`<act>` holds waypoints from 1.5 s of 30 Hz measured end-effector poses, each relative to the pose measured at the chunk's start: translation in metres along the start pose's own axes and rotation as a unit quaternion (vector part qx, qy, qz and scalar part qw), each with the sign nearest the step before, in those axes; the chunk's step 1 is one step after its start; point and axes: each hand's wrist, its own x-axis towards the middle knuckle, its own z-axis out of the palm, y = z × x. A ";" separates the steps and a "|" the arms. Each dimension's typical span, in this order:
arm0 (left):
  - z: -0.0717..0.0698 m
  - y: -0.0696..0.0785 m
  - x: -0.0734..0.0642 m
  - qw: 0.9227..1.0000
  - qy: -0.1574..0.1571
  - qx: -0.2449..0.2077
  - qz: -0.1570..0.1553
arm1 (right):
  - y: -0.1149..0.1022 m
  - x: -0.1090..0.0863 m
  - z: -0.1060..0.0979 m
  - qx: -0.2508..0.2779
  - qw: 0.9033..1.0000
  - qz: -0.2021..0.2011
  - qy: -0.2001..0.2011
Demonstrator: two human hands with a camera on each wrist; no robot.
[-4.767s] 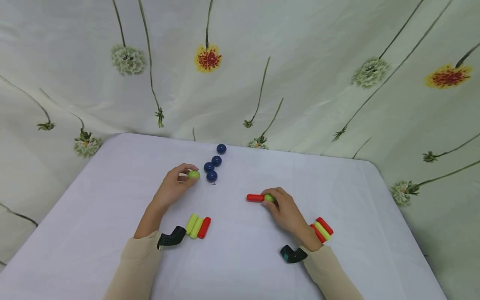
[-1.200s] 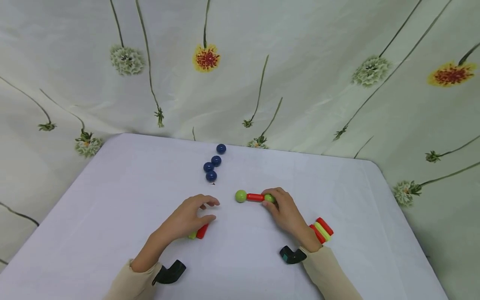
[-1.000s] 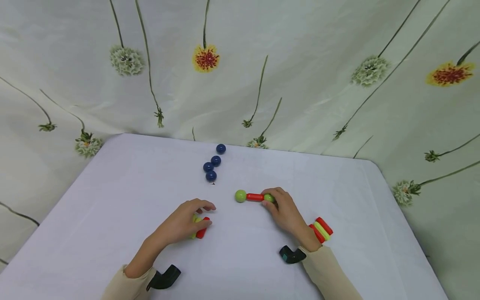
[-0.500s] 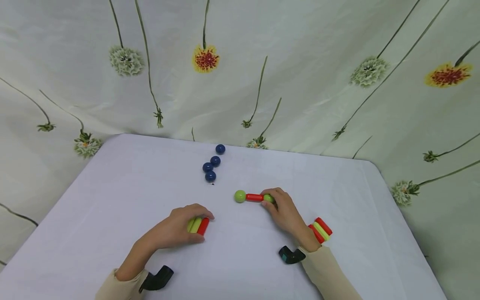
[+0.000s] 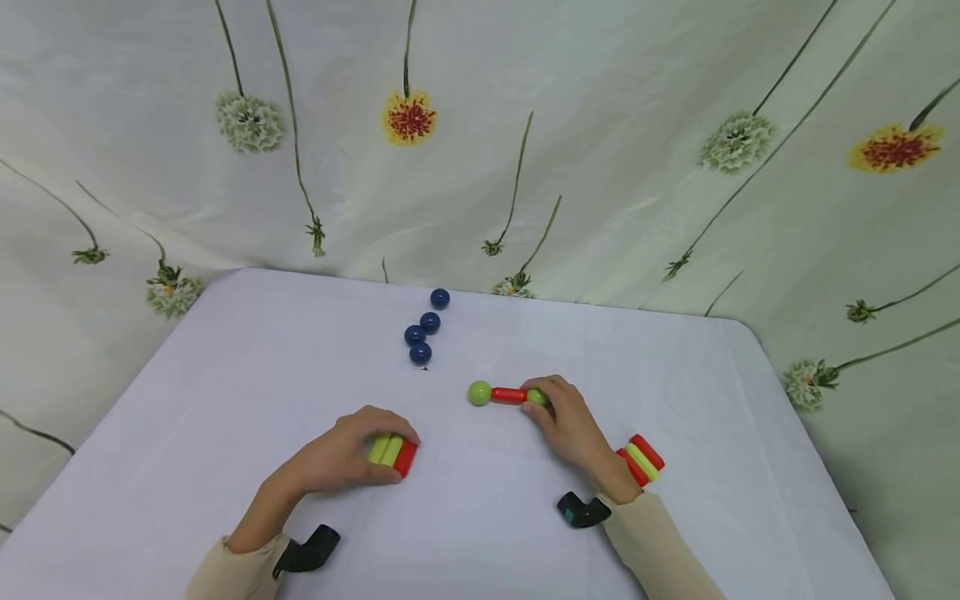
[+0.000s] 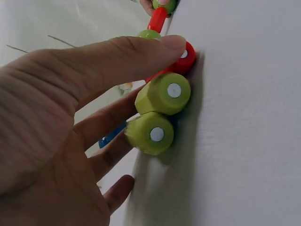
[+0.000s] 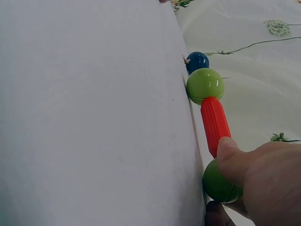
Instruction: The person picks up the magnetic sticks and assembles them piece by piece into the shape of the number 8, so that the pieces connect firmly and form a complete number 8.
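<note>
My left hand (image 5: 347, 450) pinches a red magnetic rod (image 5: 406, 457), thumb at its near end and fingertips at its far end. Two yellow-green rods (image 5: 385, 448) lie side by side against it, under the palm. White discs show on the yellow-green rods' ends in the left wrist view, where my thumb partly covers the red rod (image 6: 189, 59). At the table's middle, my right hand (image 5: 572, 425) grips a green ball (image 5: 537, 397) between thumb and fingers. That ball is joined to another red rod (image 7: 215, 123), which carries a second green ball (image 7: 205, 84) on its other end.
Several blue balls (image 5: 421, 354) sit in a loose line toward the table's back edge. Beside my right wrist lie two red rods (image 5: 648, 451) with a yellow-green rod (image 5: 642, 461) between them. A flower-print cloth (image 5: 615, 150) hangs behind the white table (image 5: 480, 533).
Having added the second green ball to the red rod's free end, my left hand has come back to the left rods and closed on the red one. The right hand keeps its place.
</note>
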 end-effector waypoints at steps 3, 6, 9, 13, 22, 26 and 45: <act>0.001 0.000 0.004 1.000 0.013 0.003 0.025 | -0.001 0.000 -0.001 0.003 1.000 -0.003 0.001; 0.003 0.002 0.008 0.999 0.024 -0.003 0.042 | -0.002 0.000 -0.002 0.005 1.000 -0.006 0.003; 0.005 0.005 0.012 0.998 0.030 -0.014 0.047 | -0.003 0.000 -0.003 0.008 1.000 -0.009 0.003; 0.009 0.010 0.017 0.998 0.039 -0.032 0.046 | -0.002 0.000 -0.003 0.008 1.000 -0.010 0.000; 0.013 0.023 0.029 0.995 0.044 -0.077 0.037 | -0.001 -0.001 -0.001 0.008 1.000 -0.014 0.001; 0.017 0.026 0.034 0.995 0.034 -0.083 0.042 | -0.002 -0.001 -0.001 0.008 1.000 -0.011 -0.002; 0.044 0.041 0.065 0.995 0.044 -0.094 -0.008 | -0.002 -0.001 -0.002 0.006 1.000 -0.006 -0.002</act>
